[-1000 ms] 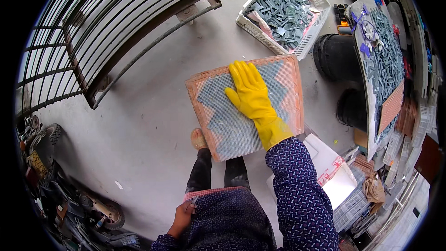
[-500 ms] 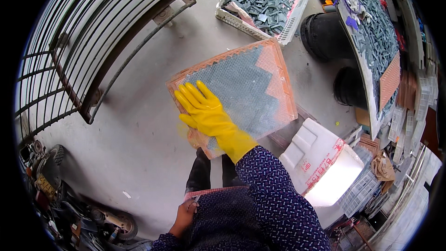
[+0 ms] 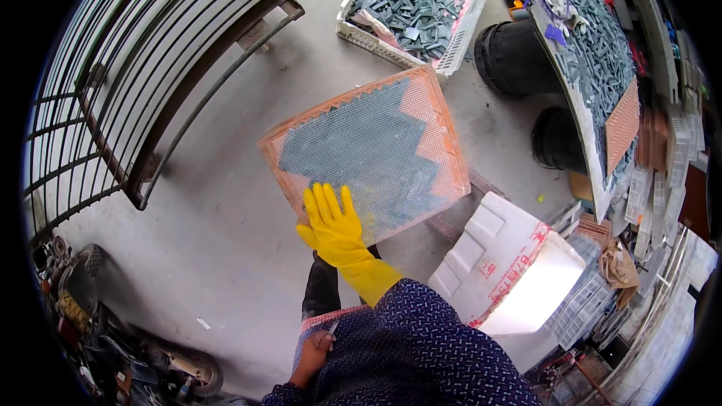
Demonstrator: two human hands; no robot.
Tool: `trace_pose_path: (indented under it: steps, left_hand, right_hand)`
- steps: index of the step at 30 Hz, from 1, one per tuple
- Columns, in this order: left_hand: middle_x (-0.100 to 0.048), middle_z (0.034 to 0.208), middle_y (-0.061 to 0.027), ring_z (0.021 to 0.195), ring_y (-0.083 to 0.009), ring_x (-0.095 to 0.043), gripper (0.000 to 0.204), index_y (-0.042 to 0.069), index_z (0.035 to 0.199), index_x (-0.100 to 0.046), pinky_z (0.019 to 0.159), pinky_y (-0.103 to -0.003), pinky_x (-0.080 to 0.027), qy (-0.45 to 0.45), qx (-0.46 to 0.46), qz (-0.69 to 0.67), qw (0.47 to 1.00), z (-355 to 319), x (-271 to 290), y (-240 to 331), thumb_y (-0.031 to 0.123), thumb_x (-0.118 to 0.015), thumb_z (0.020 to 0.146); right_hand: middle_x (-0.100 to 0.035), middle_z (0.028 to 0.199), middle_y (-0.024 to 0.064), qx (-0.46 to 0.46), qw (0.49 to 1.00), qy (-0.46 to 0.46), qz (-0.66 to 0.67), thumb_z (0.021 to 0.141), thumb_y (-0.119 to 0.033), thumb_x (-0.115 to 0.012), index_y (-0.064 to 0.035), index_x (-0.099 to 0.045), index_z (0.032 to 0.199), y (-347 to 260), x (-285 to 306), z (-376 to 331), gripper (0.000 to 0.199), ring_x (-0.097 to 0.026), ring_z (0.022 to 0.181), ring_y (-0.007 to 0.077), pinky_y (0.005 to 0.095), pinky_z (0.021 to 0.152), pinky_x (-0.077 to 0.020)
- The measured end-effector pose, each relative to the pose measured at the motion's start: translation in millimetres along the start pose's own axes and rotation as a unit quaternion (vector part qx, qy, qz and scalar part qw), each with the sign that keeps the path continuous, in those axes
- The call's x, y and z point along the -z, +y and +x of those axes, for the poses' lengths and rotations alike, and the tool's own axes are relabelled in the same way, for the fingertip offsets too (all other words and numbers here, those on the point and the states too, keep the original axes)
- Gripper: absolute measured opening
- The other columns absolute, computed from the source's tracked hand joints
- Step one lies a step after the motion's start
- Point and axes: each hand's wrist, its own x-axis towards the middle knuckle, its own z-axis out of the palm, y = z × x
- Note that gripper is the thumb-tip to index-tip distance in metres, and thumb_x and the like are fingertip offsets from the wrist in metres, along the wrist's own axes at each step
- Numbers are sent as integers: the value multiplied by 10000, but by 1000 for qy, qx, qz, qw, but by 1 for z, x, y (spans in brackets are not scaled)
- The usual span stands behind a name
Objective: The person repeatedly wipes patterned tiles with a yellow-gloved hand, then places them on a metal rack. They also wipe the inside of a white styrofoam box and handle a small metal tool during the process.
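My right hand [image 3: 333, 233], in a long yellow rubber glove, lies flat with fingers stretched out on the near left part of a mesh sheet. The white mesh [image 3: 361, 143] covers grey-blue tile pieces set in an orange tray [image 3: 451, 131], with a zigzag edge of bare orange toward the right. Against my dark patterned apron, my bare left hand [image 3: 316, 349] is closed on a small, thin, pale grey piece [image 3: 333, 326] that sticks up from the fingers; its kind is unclear.
A white crate [image 3: 468, 34] of grey tile pieces sits beyond the tray. To the right are black buckets [image 3: 511, 60], a tabletop heaped with tile pieces [image 3: 602, 45] and a white foam box [image 3: 489, 256]. A metal rack [image 3: 150, 68] and a motorbike [image 3: 83, 286] stand left.
My right hand has slid from the upper left of the mesh toward me, to its near edge. The left hand has shifted slightly right and down, still closed on the small piece.
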Motion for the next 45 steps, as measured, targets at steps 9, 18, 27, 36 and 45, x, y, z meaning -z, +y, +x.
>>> trace_pose_path:
  steps: [9,18,27,36,45]
  left_hand:
    - [-505,594,0,565,-85,-453,226,15,791,-572,557,-231,-363,71,25,0,997,-9,17,-19,159,-436,899]
    - [-502,608,-2,579,-94,-459,207,25,814,-580,567,-233,-367,32,33,-21,999,-5,-32,-14,167,-456,900]
    - [-505,610,-17,586,-112,-473,208,21,825,-579,577,-249,-378,62,-2,-49,997,-6,-47,-32,164,-446,897]
    - [-515,619,0,580,-95,-465,212,27,819,-584,560,-240,-368,127,13,-104,986,-24,-64,-59,168,-446,897]
    - [-509,613,-7,576,-98,-466,208,27,829,-589,557,-244,-375,64,36,-69,995,-31,-61,-60,175,-459,898]
  right_hand:
    - [-397,1348,102,105,994,12,-11,802,-399,-549,-105,-400,1310,116,79,64,606,-329,1272,245,401,1107,-134]
    - [-345,1368,167,-52,994,4,-92,794,-422,-543,-67,-363,1323,137,78,-5,663,-316,1263,325,447,1091,-113]
    - [-449,1264,200,20,999,27,-1,766,-366,-595,6,-430,1257,4,-2,-20,637,-401,1198,349,502,1046,-216]
    - [-436,1278,201,121,973,180,74,814,-276,-559,15,-424,1254,-8,-9,82,545,-380,1216,347,439,1037,-259]
    - [-427,1287,204,24,995,100,9,808,-305,-555,16,-425,1264,-9,-14,12,572,-372,1211,365,471,1044,-228]
